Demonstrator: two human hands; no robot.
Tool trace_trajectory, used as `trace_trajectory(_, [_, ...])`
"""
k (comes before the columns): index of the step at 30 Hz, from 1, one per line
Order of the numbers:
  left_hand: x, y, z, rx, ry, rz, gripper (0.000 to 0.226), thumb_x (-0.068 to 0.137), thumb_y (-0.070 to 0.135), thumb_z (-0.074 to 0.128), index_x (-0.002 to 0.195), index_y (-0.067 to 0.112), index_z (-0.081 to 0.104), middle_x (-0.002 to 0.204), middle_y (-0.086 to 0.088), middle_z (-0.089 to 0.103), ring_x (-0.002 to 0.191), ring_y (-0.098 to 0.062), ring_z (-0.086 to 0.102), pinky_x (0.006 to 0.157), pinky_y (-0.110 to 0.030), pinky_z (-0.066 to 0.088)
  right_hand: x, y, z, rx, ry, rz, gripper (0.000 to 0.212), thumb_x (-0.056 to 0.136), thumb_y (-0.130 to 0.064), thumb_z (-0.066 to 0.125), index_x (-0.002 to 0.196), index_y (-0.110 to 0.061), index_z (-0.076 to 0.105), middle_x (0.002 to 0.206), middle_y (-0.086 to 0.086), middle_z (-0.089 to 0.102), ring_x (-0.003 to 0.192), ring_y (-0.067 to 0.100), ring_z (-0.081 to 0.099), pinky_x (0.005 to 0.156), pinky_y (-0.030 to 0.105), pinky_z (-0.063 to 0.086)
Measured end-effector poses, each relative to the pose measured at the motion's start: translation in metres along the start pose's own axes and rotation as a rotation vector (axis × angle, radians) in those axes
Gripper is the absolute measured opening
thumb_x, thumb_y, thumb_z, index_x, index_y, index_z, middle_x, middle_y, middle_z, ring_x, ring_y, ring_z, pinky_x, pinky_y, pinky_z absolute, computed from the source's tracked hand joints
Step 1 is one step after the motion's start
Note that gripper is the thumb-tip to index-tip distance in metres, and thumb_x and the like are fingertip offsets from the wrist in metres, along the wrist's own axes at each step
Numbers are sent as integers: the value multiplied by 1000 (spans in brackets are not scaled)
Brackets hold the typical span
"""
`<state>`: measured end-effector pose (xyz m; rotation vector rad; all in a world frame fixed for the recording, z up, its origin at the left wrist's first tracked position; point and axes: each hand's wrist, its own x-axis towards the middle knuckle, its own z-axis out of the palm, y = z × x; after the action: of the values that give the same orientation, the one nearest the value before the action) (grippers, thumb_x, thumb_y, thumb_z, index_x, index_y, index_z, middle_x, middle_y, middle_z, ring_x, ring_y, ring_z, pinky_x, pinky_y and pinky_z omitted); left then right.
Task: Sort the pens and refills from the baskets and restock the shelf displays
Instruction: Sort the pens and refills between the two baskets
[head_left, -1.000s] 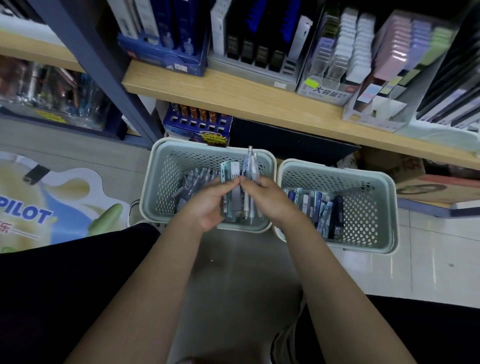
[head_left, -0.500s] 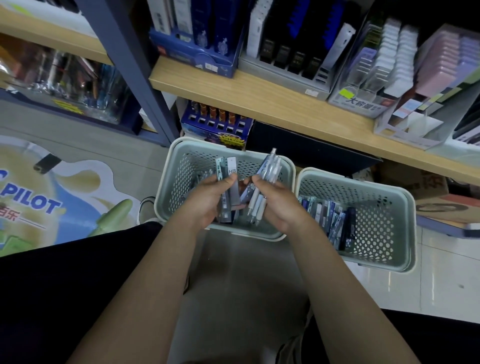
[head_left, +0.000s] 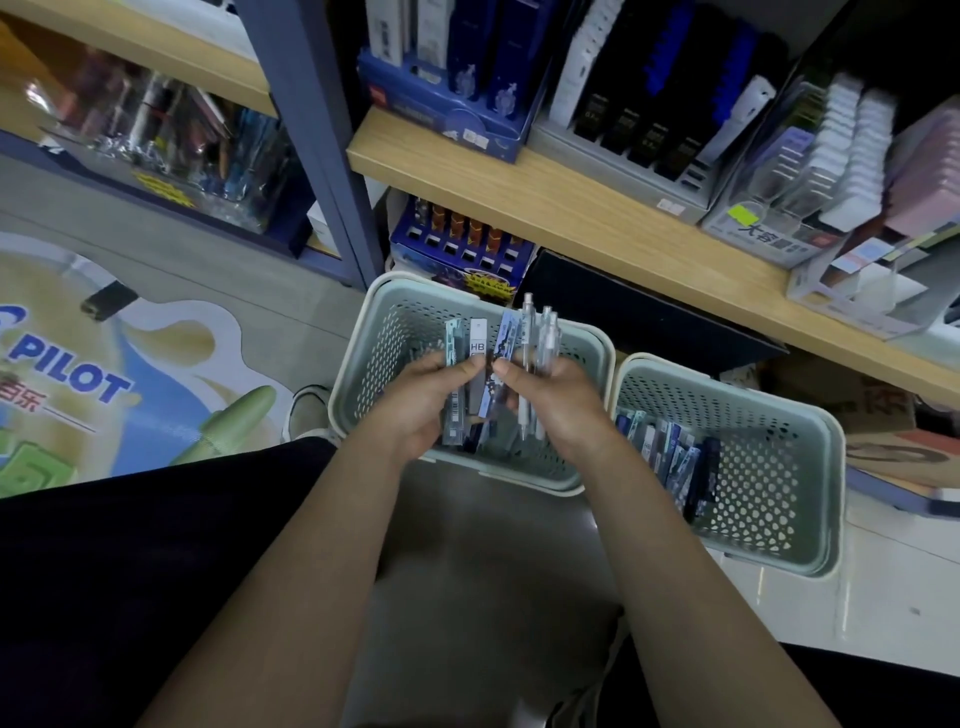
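Observation:
Two pale green perforated baskets stand on the floor under the wooden shelf (head_left: 597, 218). Over the left basket (head_left: 363, 353) my left hand (head_left: 421, 400) grips a fan of flat refill packs (head_left: 475, 358), one marked HB. My right hand (head_left: 556, 400) holds a bunch of clear pens (head_left: 543, 338) upright, and its thumb and forefinger pinch a blue refill pack (head_left: 506, 343) beside the left hand's packs. The right basket (head_left: 769, 467) holds several dark and blue refill packs (head_left: 675, 457) along its left side.
Display boxes of pens and refills fill the shelf: a blue box (head_left: 447, 104), a grey tray with black packs (head_left: 639, 119), a clear stepped rack (head_left: 810, 171). A blue upright post (head_left: 311, 140) stands left. My dark-clothed knees frame the tiled floor between the baskets and me.
The view has shifted, so the baskets sit further right. My hands have come together again, and my right fingers now pinch a blue pack next to the left hand's packs.

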<state>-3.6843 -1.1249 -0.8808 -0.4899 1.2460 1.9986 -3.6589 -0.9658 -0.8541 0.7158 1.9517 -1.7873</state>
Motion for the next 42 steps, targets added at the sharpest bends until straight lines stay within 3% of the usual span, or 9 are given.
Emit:
trace_trajectory(3, [-5, 4, 8, -17, 9, -10, 103, 74, 35, 84, 155, 6, 27, 157, -15, 38, 142, -30, 41, 114, -52, 37, -2, -3, 1, 18, -26, 1, 18, 91, -27, 72, 96, -10, 71, 69, 3, 68, 54, 11, 64, 76, 40, 59])
trace_trajectory(7, [-9, 7, 7, 57, -13, -19, 97, 63, 37, 84, 147, 13, 42, 145, -5, 55, 141, -24, 40, 118, -54, 21, 3, -6, -5, -25, -105, 29, 13, 96, -22, 66, 102, -11, 69, 65, 2, 67, 61, 16, 64, 69, 33, 56])
trace_trajectory(11, [-7, 8, -1, 134, -34, 25, 66, 66, 27, 90, 125, 12, 65, 114, -5, 75, 119, -26, 65, 101, -47, 46, 7, -10, -8, -38, -161, 23, 9, 98, -15, 61, 100, -9, 67, 68, 5, 69, 55, 15, 64, 58, 27, 54])
trace_trajectory(15, [-6, 12, -5, 176, 20, 28, 19, 87, 16, 75, 105, 13, 68, 98, 3, 76, 87, -2, 67, 75, -23, 51, 16, -10, -7, 0, -174, 23, 23, 96, -22, 65, 106, -2, 68, 90, 16, 75, 69, 24, 72, 62, 31, 57])
trace_trajectory(18, [-7, 16, -16, 283, 139, 75, 48, 83, 33, 81, 117, 5, 64, 114, -7, 74, 104, -13, 68, 102, -39, 48, 31, -2, 0, 102, -86, 60, 26, 95, -24, 66, 107, -1, 67, 88, 13, 75, 72, 24, 70, 66, 33, 59])
trace_trajectory(22, [-3, 17, -40, 474, 299, 177, 24, 96, 23, 67, 110, 4, 69, 91, -3, 77, 85, -21, 73, 87, -42, 55, 51, 23, 22, 157, -111, 215, 17, 97, -22, 64, 102, -7, 69, 89, 10, 73, 81, 23, 70, 89, 43, 58])
trace_trajectory(30, [3, 5, -53, 475, 346, 173, 10, 95, 24, 68, 98, 17, 75, 88, -2, 78, 87, -25, 73, 94, -50, 56, 74, 47, 63, 281, -142, 377, 18, 101, -16, 54, 103, -2, 64, 93, 14, 70, 80, 23, 69, 74, 33, 56])
trace_trajectory(35, [3, 4, -51, 407, 324, 143, 16, 95, 23, 69, 106, 14, 75, 94, -6, 78, 89, -29, 74, 94, -50, 56, 65, 35, 58, 336, -153, 306, 21, 104, -19, 47, 97, -9, 63, 94, 10, 70, 91, 22, 66, 102, 36, 47])
trace_trajectory(42, [6, -2, -8, 400, 125, 84, 26, 98, 27, 65, 116, 10, 68, 88, -14, 73, 71, -22, 69, 56, -31, 54, 24, 14, 14, 312, -173, 91, 28, 102, -37, 52, 102, -15, 69, 94, 5, 73, 86, 24, 68, 83, 31, 56])
